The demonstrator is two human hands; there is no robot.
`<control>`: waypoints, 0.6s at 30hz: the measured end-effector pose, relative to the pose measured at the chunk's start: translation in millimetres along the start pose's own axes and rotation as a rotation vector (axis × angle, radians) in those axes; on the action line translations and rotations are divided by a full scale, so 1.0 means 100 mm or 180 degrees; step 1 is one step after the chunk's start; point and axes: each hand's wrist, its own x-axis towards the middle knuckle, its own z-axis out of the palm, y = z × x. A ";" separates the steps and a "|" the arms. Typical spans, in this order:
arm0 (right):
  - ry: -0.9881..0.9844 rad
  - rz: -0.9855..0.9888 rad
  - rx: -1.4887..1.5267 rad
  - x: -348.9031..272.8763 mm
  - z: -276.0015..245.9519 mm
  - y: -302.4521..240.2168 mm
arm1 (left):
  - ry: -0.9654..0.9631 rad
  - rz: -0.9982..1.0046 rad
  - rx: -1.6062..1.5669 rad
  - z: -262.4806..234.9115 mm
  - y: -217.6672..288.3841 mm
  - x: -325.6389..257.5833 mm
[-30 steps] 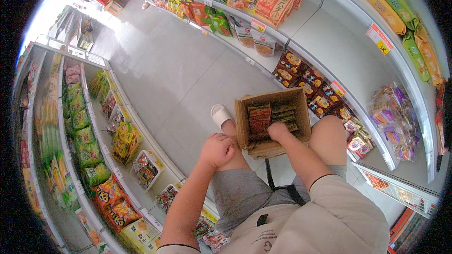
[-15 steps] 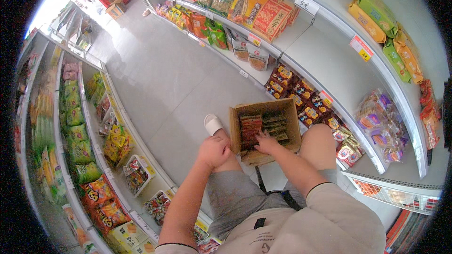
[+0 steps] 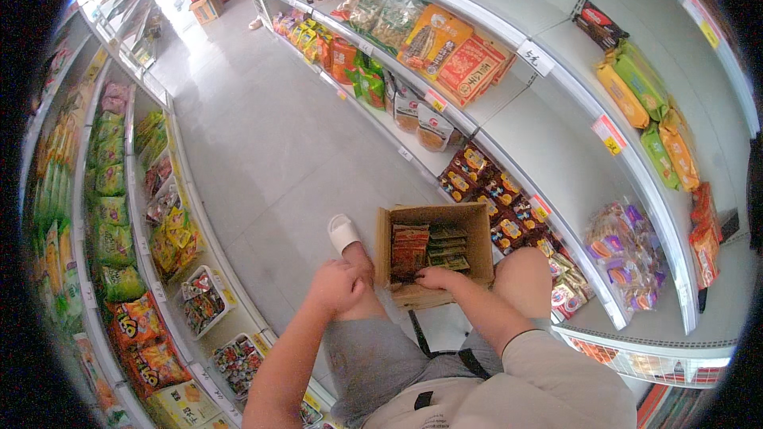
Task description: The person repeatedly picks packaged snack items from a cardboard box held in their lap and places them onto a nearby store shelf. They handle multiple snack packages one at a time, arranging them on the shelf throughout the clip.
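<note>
An open cardboard box (image 3: 413,297) sits between my legs. Red flat snack packets (image 3: 409,245) stand stacked in its left half, with dark greenish packets (image 3: 447,246) in rows beside them. My right hand (image 3: 437,278) reaches over the box's near side, fingers bent together beside the near end of the packets. Whatever its fingertips pinch, if anything, is too small to make out. Outside the box on the left, my left hand (image 3: 338,284) rests on my knee with its fingers curled in and nothing visible in them.
Shelves of brown snack packs (image 3: 505,202) run close along the right of the box. A bagged bundle of purple-marked snacks (image 3: 628,254) lies on the shelf above. At left, another shelf holds green bags (image 3: 114,242) and white baskets (image 3: 208,302). Grey floor (image 3: 262,135) stretches down the aisle.
My right hand has drawn back from above the red packets to the near side of the box, its fingers now more bent. The left hand stays on my knee. The whole view has shifted slightly.
</note>
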 end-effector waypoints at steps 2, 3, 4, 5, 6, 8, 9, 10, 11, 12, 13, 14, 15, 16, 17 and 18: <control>0.0197 0.0081 -0.0021 0.12 0.05 0.19 | -0.0074 0.0090 -0.0079 -0.02 -0.01 0.09; 0.0453 -0.0070 0.0033 0.17 0.07 0.29 | -0.0133 0.0129 -0.0112 -0.02 -0.02 0.12; 0.0737 -0.0213 0.0089 0.19 0.03 0.38 | -0.0145 0.0154 -0.0197 -0.03 0.00 0.18; 0.1031 -0.0343 0.0151 0.23 0.00 0.46 | -0.0159 0.0194 -0.0283 -0.01 0.04 0.24; 0.1411 -0.0283 0.0681 0.20 -0.15 0.26 | -0.0205 0.0118 -0.0324 -0.01 -0.01 0.19; 0.2702 -0.0362 0.1392 0.09 -0.62 -0.03 | -0.0015 0.0224 -0.0391 0.09 -0.13 0.14; 0.3504 -0.0955 0.1687 0.08 -0.86 0.00 | 0.0066 0.0367 -0.0473 0.17 -0.14 0.21; 0.3925 -0.1170 0.1478 0.03 -1.17 -0.03 | 0.0038 0.0398 -0.0482 0.20 -0.16 0.25; 0.3252 -0.0618 0.1859 -0.27 -1.56 -0.48 | 0.0022 0.0248 -0.0436 0.16 -0.23 0.08; 0.4598 -0.1148 0.0867 -0.16 -1.94 0.04 | 0.0044 0.0452 -0.0491 0.16 -0.16 0.33; 0.4698 -0.1507 0.1366 -0.41 -2.31 -0.28 | -0.0029 0.0303 -0.0475 0.10 -0.20 0.22; 0.4895 -0.1315 0.1469 -0.66 -2.69 -0.36 | -0.0077 0.0276 -0.0491 0.04 -0.17 0.25; 0.5115 -0.1356 0.1817 -0.76 -3.04 -0.30 | -0.0134 0.0279 -0.0508 -0.02 -0.13 0.31; 0.5207 -0.1109 0.2218 -0.79 -3.38 -0.15 | -0.0135 0.0320 -0.0496 -0.07 -0.09 0.38; 0.5529 -0.0860 0.2375 -0.81 -3.72 -0.05 | -0.0135 0.0366 -0.0494 -0.11 -0.05 0.43; 0.5666 -0.0795 0.2424 -0.80 -4.03 0.16 | -0.0135 0.0422 -0.0502 -0.11 -0.02 0.50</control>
